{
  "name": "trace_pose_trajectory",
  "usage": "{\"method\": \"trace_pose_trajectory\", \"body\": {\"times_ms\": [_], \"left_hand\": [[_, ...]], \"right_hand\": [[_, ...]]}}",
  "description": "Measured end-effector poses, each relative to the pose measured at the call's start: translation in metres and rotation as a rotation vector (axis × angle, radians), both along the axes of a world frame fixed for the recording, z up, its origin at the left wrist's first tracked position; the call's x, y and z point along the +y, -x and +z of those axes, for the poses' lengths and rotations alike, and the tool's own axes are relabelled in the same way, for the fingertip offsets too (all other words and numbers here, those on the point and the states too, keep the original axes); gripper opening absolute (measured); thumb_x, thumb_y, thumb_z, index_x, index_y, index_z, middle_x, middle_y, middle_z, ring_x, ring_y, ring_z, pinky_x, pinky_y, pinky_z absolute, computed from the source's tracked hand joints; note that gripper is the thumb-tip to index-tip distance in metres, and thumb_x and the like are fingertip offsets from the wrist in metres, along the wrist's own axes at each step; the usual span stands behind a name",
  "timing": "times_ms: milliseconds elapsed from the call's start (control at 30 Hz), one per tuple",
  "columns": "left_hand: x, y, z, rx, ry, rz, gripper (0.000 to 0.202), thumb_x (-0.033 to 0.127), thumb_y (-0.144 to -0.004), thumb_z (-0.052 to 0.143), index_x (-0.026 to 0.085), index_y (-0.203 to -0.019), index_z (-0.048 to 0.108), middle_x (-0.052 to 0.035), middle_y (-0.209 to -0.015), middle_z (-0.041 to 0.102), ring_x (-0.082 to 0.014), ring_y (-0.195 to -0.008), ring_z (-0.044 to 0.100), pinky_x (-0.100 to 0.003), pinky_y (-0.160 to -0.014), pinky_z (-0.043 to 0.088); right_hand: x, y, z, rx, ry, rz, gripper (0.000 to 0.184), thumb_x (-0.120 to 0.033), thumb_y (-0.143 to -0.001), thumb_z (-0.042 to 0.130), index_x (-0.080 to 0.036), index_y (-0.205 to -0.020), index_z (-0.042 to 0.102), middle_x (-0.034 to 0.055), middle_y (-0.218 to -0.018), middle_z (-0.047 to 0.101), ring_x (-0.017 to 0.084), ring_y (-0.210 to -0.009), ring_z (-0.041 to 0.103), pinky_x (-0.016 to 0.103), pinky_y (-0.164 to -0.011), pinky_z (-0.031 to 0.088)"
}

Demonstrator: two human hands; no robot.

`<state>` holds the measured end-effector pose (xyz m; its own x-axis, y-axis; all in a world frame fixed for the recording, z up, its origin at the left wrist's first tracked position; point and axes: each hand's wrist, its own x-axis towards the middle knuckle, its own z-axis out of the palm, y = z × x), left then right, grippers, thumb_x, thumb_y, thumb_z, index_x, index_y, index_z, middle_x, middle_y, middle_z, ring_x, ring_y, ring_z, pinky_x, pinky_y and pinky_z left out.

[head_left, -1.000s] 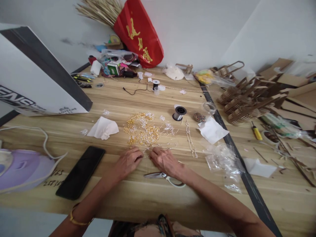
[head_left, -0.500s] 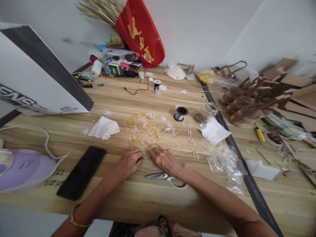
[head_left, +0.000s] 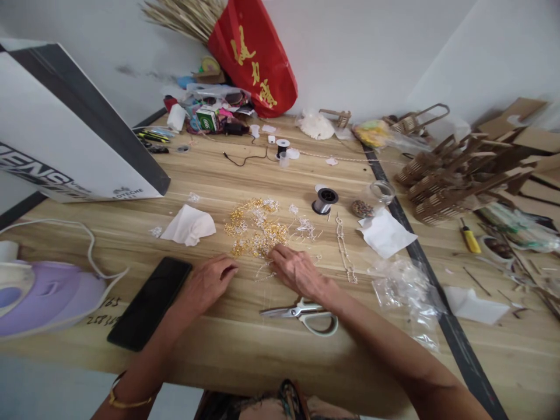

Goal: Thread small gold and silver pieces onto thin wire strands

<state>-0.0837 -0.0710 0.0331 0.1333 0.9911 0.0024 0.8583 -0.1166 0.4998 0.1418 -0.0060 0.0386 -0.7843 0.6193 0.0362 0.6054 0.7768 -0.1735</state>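
Note:
My left hand [head_left: 213, 279] rests on the wooden table beside the black phone [head_left: 149, 303], its fingers loosely curled with a gap by the thumb and nothing visible in them. At the front edge of a pile of gold and clear beads [head_left: 258, 230], the fingertips of my right hand [head_left: 296, 269] are drawn together; what they pinch is hidden. A thin beaded chain [head_left: 263, 273] lies on the table between the hands, running under the right one. Scissors [head_left: 301, 314] with pale handles lie just below my right hand. To its right is a second beaded chain [head_left: 345, 251].
A wire spool [head_left: 325, 201], a jar [head_left: 382, 192] and white paper [head_left: 387, 233] stand or lie farther right, near clear plastic bags [head_left: 406, 289]. A crumpled tissue [head_left: 189, 226] and a large white box [head_left: 83, 128] are leftward. Small woven baskets [head_left: 450, 181] crowd the far right.
My left hand has pulled away to the left, off the chain. My right hand has shifted slightly up to the bead pile. The whole view has moved a little.

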Motion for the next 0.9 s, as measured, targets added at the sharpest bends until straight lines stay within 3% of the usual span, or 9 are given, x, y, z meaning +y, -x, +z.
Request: {"method": "trace_pose_trajectory", "body": {"times_ms": [133,367,733,900], "left_hand": [[0.002,0.006,0.0,-0.006,0.015,0.018,0.016,0.022,-0.084,0.049,0.018,-0.08,0.064,-0.0052,-0.086,0.067,-0.021,-0.084,0.06,-0.031,-0.077,0.043],[0.004,0.0,0.001,0.07,0.079,-0.015,0.016,0.018,-0.083,0.049,0.018,-0.078,0.064,-0.0047,-0.084,0.065,-0.0203,-0.082,0.059,-0.031,-0.076,0.042],[0.006,-0.003,-0.002,0.128,0.056,-0.043,0.016,0.017,-0.083,0.046,0.019,-0.073,0.059,-0.0037,-0.08,0.061,-0.0191,-0.079,0.056,-0.03,-0.075,0.042],[0.011,-0.017,0.007,-0.066,0.065,-0.011,0.014,0.021,-0.082,0.049,0.017,-0.075,0.06,-0.0033,-0.078,0.065,-0.0174,-0.075,0.059,-0.028,-0.072,0.044]], "right_hand": [[-0.017,0.004,-0.005,0.03,0.012,0.116,0.015,-0.017,-0.096,0.039,-0.015,-0.097,0.054,0.0081,-0.096,0.057,0.016,-0.082,0.054,0.023,-0.063,0.041],[-0.027,0.007,-0.011,-0.033,-0.033,0.175,0.011,-0.014,-0.094,0.043,-0.015,-0.096,0.053,0.0075,-0.095,0.057,0.017,-0.076,0.054,0.026,-0.061,0.041],[-0.03,0.003,-0.016,-0.057,-0.003,0.169,0.014,-0.008,-0.088,0.05,-0.015,-0.1,0.051,0.0072,-0.097,0.057,0.016,-0.073,0.055,0.025,-0.059,0.042],[-0.035,0.001,-0.012,-0.042,0.043,0.204,0.009,-0.01,-0.09,0.046,-0.015,-0.096,0.051,0.0072,-0.096,0.057,0.014,-0.069,0.054,0.024,-0.056,0.039]]}}
